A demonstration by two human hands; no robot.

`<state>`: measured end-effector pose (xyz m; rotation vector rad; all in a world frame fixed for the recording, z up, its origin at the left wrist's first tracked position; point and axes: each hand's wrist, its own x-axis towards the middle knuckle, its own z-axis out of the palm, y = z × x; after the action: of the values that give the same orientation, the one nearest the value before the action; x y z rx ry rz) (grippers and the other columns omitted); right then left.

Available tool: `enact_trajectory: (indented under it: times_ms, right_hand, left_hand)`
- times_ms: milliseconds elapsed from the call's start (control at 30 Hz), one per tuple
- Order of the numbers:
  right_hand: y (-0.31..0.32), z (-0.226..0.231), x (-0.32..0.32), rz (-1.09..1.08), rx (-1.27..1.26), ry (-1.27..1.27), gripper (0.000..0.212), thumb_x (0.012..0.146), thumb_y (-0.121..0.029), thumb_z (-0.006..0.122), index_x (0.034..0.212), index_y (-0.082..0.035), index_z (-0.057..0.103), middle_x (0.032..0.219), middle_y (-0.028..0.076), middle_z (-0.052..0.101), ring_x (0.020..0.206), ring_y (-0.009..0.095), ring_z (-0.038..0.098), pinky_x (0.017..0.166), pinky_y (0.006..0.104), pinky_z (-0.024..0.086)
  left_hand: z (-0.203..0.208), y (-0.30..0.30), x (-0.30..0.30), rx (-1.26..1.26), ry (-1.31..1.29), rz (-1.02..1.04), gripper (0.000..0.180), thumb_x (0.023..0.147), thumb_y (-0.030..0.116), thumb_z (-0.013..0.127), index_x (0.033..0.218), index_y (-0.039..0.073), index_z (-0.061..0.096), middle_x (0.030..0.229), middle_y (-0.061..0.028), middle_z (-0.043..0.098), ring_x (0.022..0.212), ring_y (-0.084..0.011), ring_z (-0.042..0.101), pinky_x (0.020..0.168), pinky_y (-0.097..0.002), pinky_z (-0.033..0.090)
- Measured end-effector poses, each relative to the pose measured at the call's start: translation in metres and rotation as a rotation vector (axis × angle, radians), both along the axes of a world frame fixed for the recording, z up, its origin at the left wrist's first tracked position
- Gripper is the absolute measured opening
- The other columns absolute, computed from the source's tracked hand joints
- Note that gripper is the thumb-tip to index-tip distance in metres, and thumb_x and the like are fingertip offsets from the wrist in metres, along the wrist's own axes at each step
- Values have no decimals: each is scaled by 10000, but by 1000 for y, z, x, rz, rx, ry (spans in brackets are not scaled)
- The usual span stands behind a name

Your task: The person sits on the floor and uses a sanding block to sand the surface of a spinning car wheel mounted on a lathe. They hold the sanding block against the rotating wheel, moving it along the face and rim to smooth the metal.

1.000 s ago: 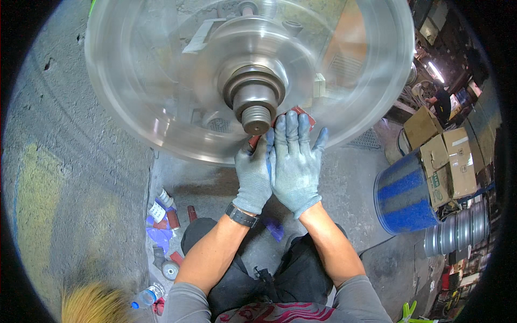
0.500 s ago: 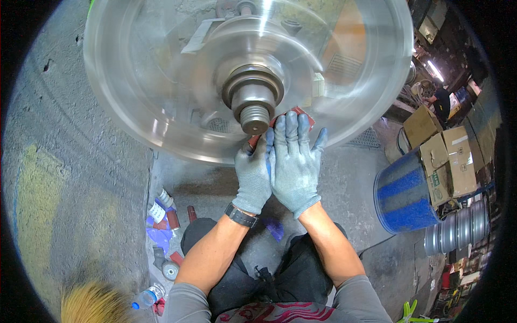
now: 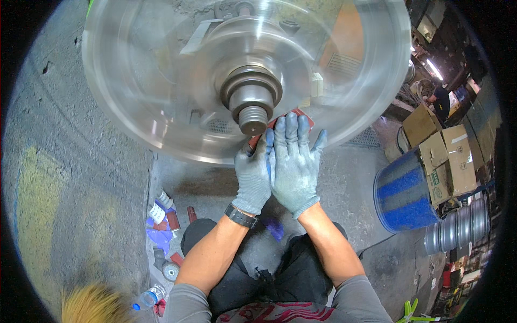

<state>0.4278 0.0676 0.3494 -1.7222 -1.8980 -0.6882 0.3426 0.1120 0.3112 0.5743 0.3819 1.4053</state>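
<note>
A large shiny metal wheel [image 3: 137, 116] is blurred by spinning, with windows showing through it. At its hub a stepped shaft with a threaded end [image 3: 253, 118] points toward me. Both my hands wear grey-blue gloves and are side by side at the wheel's lower part, just below and right of the shaft. My right hand [image 3: 295, 167] lies flat with fingers stretched, pressing a reddish-brown piece of sandpaper [image 3: 307, 119] toward the wheel. My left hand [image 3: 253, 175] is closed at the sandpaper's left end, its thumb over it; its other fingers are mostly hidden.
A blue drum [image 3: 405, 188] with cardboard boxes [image 3: 458, 161] stands at the right, above silver ribbed cylinders [image 3: 458, 229]. On the left floor are a water bottle [image 3: 149, 297], sandpaper scraps [image 3: 191, 214] and a grinding disc [image 3: 170, 271]. A person [image 3: 441, 102] is far right. Bristles [image 3: 94, 304] show lower left.
Both hands keep nearly the same place on the sandpaper. The wheel and shaft appear slightly farther left in the picture, and the wheel's blur goes on.
</note>
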Motion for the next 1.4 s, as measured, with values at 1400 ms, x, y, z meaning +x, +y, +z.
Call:
enact_trajectory:
  times_ms: [1400]
  right_hand:
    - [-9,-4,7,-51,-28,52,711,919,-286,606,1556,-31,418,1678,162,279,1567,373,205,1148,781,122]
  left_hand:
    - [18,-13,9,-109,124,23,219,1001,166,700,1132,-7,733,1005,-17,721,849,-64,626,739,-216,510]
